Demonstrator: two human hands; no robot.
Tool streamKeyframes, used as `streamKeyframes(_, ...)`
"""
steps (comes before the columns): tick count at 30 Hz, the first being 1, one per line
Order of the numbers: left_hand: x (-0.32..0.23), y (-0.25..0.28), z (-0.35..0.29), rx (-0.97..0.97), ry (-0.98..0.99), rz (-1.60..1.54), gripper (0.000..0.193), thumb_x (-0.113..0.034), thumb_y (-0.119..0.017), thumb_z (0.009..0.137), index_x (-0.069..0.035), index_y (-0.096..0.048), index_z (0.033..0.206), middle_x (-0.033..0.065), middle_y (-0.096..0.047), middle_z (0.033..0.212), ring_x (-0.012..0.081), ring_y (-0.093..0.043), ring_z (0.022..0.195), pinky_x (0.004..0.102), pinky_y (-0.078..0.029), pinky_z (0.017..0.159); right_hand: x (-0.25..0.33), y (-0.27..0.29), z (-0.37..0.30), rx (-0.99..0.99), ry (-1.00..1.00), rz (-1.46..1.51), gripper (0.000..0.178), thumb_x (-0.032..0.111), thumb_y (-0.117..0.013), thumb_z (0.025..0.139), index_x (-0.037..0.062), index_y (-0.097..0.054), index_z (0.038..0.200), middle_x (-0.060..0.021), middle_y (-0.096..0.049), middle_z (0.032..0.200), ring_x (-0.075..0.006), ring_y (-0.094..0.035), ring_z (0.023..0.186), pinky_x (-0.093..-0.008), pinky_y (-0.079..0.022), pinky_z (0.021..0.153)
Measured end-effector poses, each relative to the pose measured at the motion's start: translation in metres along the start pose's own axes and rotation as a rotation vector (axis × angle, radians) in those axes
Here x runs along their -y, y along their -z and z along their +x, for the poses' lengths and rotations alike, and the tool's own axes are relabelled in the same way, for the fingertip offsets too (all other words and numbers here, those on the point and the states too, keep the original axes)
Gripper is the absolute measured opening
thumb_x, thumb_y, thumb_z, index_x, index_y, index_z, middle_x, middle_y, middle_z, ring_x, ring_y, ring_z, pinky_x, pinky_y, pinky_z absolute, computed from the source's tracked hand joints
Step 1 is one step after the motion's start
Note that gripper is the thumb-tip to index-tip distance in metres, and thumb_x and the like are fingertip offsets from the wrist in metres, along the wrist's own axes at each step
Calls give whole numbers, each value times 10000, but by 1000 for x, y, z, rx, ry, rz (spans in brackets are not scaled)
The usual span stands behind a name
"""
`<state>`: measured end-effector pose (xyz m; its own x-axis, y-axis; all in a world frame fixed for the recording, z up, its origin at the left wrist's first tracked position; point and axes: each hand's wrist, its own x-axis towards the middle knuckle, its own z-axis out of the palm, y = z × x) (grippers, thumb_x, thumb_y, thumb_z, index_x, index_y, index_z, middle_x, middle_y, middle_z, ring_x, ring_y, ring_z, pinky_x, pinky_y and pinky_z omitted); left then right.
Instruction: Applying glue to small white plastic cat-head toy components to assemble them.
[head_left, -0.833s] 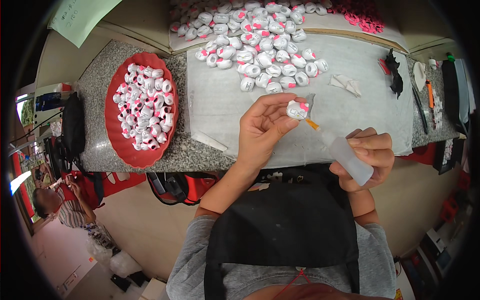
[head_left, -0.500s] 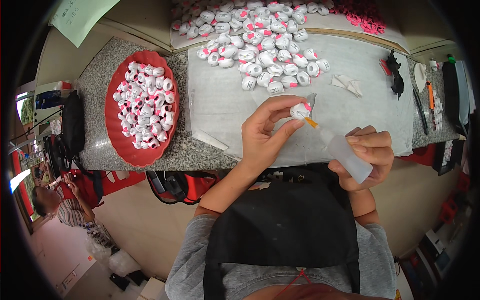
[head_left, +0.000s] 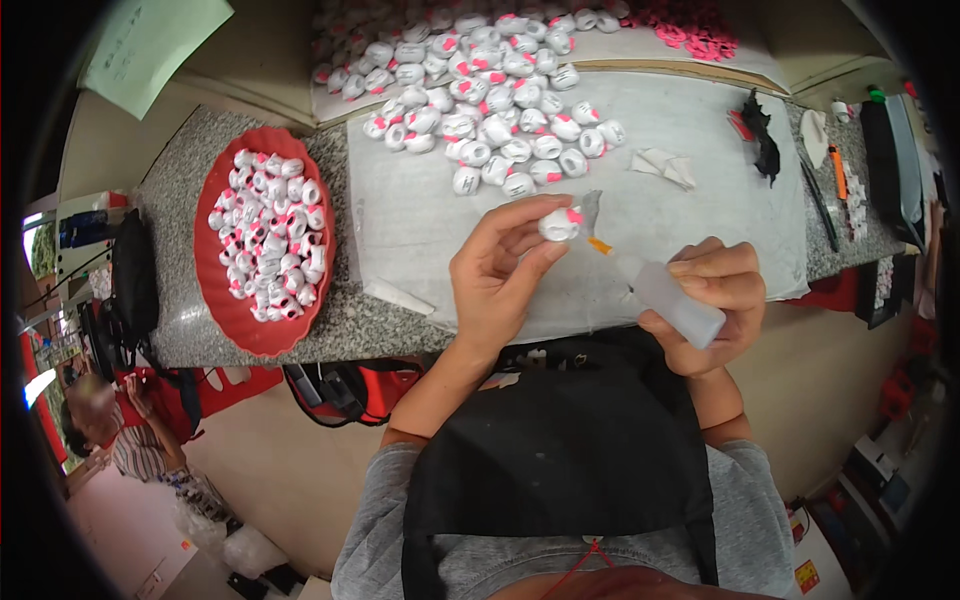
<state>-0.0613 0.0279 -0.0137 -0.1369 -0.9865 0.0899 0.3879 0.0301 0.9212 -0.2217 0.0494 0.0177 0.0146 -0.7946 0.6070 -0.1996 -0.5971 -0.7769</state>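
Note:
My left hand point(head_left: 497, 270) pinches a small white rounded piece with a pink bow point(head_left: 556, 226) between thumb and fingertips, above the paper-covered worktop. In my right hand point(head_left: 728, 302) is a translucent squeeze bottle point(head_left: 680, 306), tilted so that its orange nozzle tip point(head_left: 599, 245) points up and left at the white piece. A small gap separates tip and piece. Beyond my hands lies a heap of similar white pieces with pink bows point(head_left: 515, 150). More of them fill a red scalloped dish point(head_left: 205, 262) on the left.
White paper point(head_left: 420, 240) covers much of the speckled stone counter point(head_left: 165, 205). Pink pieces point(head_left: 695, 38) lie on the far shelf. To the right are a crumpled white scrap point(head_left: 662, 166), black shreds point(head_left: 763, 138) and an orange pen-like tool point(head_left: 838, 172). Another person point(head_left: 150, 440) is at far left.
The bottle's orange tip has drawn away from the white piece, which it was touching or nearly touching. The whole view has shifted slightly, so the counter sits further left.

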Motion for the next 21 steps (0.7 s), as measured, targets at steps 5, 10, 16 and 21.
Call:
streamKeyframes(5, 2, 5, 1, -74, -19, -104, 314, 85, -504, 706, 30, -412, 1000, 167, -473, 1034, 162, -471, 947, 233, -389, 770, -16, 27, 14, -54, -119, 166, 380, -32, -644, 594, 25, -406, 885, -113, -462, 875, -155, -485, 732, -242, -395, 663)
streamKeyframes(10, 1, 6, 1, -116, -26, -164, 309, 77, -503, 710, 25, -416, 1002, 167, -475, 1029, 166, -483, 925, 253, -397, 779, -54, 58, 65, 119, -516, 44, 189, -22, -482, 699, 19, -398, 863, -72, -444, 832, -167, -516, 772, -256, -457, 585)
streamKeyframes(16, 2, 5, 3, -111, -24, -170, 304, 77, -499, 713, 23, -419, 1001, 156, -483, 1019, 156, -488, 912, 249, -402, 774, -119, 59, 124, 128, -505, -587, 124, 61, -530, 718, 43, -483, 832, -58, -528, 746, -187, -549, 685, -260, -442, 563)
streamKeyframes(21, 4, 3, 5, -95, -26, -156, 306, 77, -505, 709, 20, -424, 998, 147, -493, 1005, 149, -493, 897, 233, -400, 765, -144, 57, 132, 277, -67, -942, 211, 88, -578, 674, 48, -491, 862, -161, -538, 779, -335, -499, 724, -356, -405, 613)
